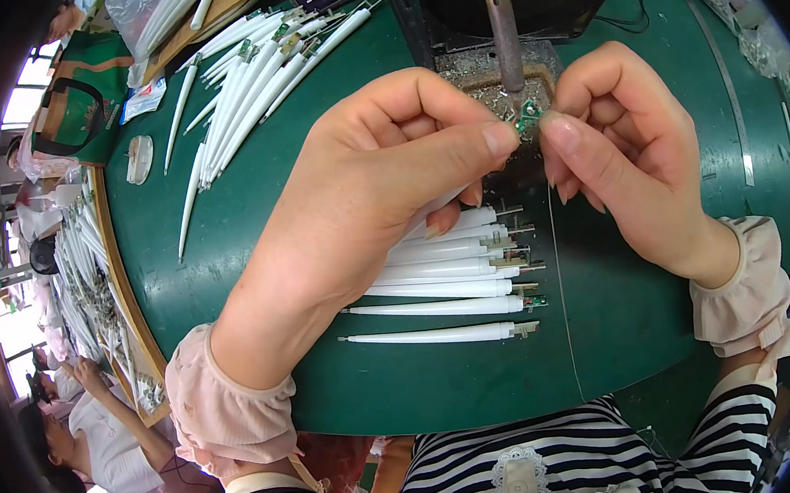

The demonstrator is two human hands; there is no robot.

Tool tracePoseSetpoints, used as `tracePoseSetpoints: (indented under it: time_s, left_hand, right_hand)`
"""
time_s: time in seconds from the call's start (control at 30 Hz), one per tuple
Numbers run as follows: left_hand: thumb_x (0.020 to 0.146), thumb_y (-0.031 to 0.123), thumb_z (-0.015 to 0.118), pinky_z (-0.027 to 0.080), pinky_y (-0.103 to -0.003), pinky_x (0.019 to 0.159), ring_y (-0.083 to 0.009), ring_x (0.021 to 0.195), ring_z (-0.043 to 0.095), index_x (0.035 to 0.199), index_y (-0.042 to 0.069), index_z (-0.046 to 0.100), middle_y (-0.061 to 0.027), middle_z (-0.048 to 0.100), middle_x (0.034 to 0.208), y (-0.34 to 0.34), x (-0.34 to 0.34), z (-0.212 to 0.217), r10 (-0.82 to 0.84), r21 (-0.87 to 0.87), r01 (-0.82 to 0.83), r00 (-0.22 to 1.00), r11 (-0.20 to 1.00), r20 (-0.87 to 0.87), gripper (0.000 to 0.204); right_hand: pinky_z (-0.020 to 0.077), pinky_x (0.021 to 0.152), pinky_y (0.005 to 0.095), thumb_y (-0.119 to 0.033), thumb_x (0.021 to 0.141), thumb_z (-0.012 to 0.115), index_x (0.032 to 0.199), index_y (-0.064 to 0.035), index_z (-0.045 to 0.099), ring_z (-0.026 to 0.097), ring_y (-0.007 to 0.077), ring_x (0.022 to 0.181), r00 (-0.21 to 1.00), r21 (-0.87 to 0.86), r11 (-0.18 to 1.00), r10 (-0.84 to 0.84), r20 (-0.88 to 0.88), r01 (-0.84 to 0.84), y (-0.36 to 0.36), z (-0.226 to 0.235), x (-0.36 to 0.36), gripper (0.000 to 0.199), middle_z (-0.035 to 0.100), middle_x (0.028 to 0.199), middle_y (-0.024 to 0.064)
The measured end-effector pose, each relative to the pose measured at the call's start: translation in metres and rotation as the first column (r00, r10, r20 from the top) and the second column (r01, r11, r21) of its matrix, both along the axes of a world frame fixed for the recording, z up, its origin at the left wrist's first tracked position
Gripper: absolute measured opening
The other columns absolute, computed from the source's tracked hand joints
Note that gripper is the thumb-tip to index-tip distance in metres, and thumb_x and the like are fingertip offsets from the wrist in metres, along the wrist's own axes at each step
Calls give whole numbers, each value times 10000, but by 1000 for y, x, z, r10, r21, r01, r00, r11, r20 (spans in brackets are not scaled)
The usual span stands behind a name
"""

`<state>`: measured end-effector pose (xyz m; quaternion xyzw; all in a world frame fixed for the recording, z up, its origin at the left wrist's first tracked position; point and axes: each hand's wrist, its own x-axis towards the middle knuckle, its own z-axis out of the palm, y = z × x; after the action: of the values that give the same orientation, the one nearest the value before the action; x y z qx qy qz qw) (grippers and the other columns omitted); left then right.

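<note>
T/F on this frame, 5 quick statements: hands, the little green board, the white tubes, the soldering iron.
1. Both hands pinch the small green circuit board. True: left hand and right hand meet at it.
2. The soldering iron lies flat on the green table. False: it stands nearly upright above the board.
3. A row of white tubes lies below the hands. True.
4. The pile of white tubes is at the upper right. False: upper left.
5. The right hand is gloved. False: bare.
</note>
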<state>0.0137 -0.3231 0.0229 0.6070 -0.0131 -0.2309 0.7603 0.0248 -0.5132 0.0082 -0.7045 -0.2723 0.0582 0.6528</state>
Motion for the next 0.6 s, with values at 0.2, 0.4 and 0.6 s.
tracePoseSetpoints:
  time_s: [0.2,0.4,0.6]
  left_hand:
    - [797,102,580,329,-180,433,-87,572,492,801,41,529,-65,568,737,0,0,0,14,9,-14,1000,1000,18,80]
    - [793,83,579,329,-183,435,-80,565,492,793,36,536,-56,566,717,2,-2,-2,-8,53,8,1000,999,4,64]
    - [772,28,600,338,-169,459,-54,556,479,802,26,541,-25,553,699,-3,-9,1,-9,85,9,1000,996,7,66]
  right_hand:
    - [333,431,140,-101,862,496,879,-27,416,433,17,518,999,-18,1000,4,-37,-5,-2,3,0,110,510,673,18]
    - [298,517,153,-49,823,524,882,-20,445,377,20,577,996,-83,996,-28,81,35,-6,7,-1,103,433,680,-26]
    - [263,512,154,19,765,558,953,18,498,337,15,554,994,-188,982,3,109,18,-7,4,-4,197,412,657,-42]
